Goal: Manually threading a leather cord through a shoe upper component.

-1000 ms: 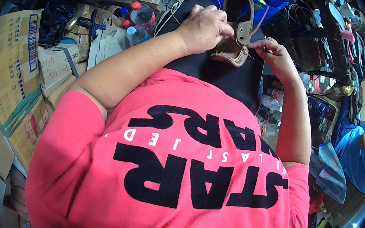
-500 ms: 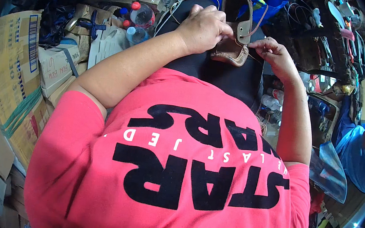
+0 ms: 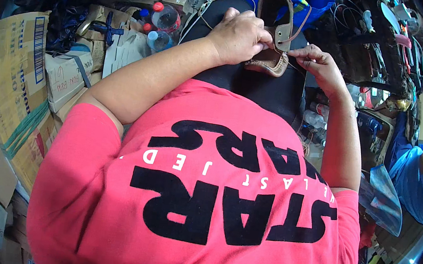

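left hand was closed over the brown sandal, which sat on the black lap far centre. right hand pinched near its strap; thread not visible. judged best: keep the sandal braced, pull evenly.

You sit in a cramped repair workshop: flattened cartons left, hanging tools right, bottles ahead.

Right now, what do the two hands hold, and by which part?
The left hand grips the brown sandal by its side near the strap. The right hand pinches its edge with the fingertips.
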Tool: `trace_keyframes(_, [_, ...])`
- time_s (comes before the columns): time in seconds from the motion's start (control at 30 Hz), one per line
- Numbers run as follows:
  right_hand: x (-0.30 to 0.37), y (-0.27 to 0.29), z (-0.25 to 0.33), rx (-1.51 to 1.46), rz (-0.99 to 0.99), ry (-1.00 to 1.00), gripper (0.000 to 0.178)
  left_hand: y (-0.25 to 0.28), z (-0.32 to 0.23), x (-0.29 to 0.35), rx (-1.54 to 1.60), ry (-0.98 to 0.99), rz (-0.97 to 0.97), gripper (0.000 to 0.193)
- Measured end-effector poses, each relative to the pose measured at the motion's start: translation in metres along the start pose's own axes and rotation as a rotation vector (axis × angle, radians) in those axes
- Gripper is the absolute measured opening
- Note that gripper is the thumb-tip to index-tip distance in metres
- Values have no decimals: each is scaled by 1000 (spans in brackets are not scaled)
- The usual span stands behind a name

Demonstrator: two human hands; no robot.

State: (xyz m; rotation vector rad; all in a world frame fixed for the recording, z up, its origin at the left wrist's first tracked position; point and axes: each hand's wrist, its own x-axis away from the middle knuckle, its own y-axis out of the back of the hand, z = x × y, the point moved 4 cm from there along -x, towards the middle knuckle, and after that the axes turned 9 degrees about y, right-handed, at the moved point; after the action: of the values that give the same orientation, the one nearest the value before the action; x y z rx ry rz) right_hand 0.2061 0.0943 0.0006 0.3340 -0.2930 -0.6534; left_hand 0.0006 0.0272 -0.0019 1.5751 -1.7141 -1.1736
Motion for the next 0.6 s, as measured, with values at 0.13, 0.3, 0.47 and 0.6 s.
trace_keyframes(0.13, [-2, 0, -3, -66, 16, -5, 24, -6, 1, -11, 70, -37, 43, 14])
trace_keyframes(0.3, [3, -5, 2, -52, -45, -9, 23, 6, -10, -10, 21, -97, -9, 10])
trace_keyframes(0.47, [15, -17, 7, -138, -135, -66, 31, 7, -8, 10, 120, 84, -17, 15])
trace_keyframes(0.6, [11, -13, 3, -149, -145, -52, 33, 2, -5, 3, 108, 197, 54, 16])
